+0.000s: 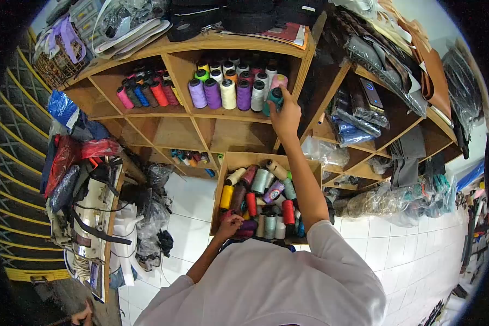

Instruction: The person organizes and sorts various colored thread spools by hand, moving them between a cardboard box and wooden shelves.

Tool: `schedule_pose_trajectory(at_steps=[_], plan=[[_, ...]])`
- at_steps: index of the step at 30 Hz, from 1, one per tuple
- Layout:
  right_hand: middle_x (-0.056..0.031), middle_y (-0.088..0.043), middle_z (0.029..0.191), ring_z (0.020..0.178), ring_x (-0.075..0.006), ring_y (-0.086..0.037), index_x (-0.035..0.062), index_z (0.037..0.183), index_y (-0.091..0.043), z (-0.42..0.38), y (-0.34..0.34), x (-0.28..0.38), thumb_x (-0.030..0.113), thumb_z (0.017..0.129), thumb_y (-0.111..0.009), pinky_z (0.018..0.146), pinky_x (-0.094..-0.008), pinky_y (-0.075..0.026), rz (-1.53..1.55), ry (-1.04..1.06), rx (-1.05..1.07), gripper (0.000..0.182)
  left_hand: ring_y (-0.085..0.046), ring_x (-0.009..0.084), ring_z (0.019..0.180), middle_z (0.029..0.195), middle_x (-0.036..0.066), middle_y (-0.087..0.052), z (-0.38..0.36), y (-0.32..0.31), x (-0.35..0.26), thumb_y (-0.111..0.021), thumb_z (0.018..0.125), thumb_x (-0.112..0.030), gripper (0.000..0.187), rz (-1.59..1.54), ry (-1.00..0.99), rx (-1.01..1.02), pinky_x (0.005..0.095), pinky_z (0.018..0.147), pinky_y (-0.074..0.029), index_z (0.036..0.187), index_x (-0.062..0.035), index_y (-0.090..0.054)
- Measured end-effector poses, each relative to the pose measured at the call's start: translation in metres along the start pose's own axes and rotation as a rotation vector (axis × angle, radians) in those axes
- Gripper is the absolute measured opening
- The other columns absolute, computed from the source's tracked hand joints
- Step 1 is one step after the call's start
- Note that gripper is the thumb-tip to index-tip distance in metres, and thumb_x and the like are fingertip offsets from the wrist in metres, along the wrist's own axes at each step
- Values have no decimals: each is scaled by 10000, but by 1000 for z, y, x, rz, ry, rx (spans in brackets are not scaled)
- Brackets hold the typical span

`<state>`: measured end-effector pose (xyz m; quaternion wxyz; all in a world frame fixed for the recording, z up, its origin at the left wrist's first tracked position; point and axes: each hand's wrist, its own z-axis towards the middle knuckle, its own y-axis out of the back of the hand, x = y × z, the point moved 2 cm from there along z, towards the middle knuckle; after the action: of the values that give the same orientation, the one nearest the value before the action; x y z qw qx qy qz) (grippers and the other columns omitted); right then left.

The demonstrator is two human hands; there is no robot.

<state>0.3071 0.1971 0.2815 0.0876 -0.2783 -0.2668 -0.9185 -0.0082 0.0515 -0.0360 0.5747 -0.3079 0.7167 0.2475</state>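
Note:
At the right end of the upper shelf compartment, my right hand [287,118] is closed around a teal thread spool [274,101]. The spool stands upright beside a grey-white spool [257,96] in the front row. Behind it shows part of a pink spool [279,81]. Lower down, my left hand [231,224] has its fingers curled at the left side of a cardboard box [219,195]. Dark magenta spools [246,228] lie close to those fingers; what they grip, if anything, is hidden. Several mixed spools fill the box, among them a red spool [288,212].
The wooden shelf [190,130] spans the front. Its neighbouring compartment holds smaller spools [158,93]. A sewing machine [92,217] stands at left beside plastic bags [152,228]. Wrapped material rolls [358,122] sit in the right shelf. Another person's foot [82,313] shows at lower left.

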Motion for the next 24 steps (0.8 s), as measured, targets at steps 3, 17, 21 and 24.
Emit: schedule_pose_trajectory(at_steps=[3,17,21,24], plan=[[-248,-639,996,809,-427,-630,41,1308,-498,-1,-19,-7,137,790,-724,712,-453,-504,-68,-7,17,573,-620,132,807,876,64,-665,3,2,-8,-576,930,-113,144,82,20,34,272,710,-510,1019,-23,-644],[-220,-661,980,889,-406,-645,76,1222,-590,-36,-34,-28,231,748,-754,766,-471,-524,-197,-322,90,525,-587,106,718,820,35,-632,5,9,-7,-567,941,-140,157,97,42,44,259,681,-492,1006,-24,-649],[-209,-650,1048,929,-416,-632,32,1249,-537,-39,-37,-30,198,765,-747,787,-475,-516,-187,-410,183,552,-601,118,766,816,37,-643,-3,11,-20,-567,941,-169,177,179,21,30,270,725,-489,999,-26,-655],[-247,-659,976,893,-409,-646,11,1213,-568,-51,-39,-38,185,736,-771,771,-454,-519,-74,-308,77,546,-610,120,786,820,43,-654,-4,9,-14,-576,932,-168,176,121,79,25,272,739,-491,996,-28,-662]])
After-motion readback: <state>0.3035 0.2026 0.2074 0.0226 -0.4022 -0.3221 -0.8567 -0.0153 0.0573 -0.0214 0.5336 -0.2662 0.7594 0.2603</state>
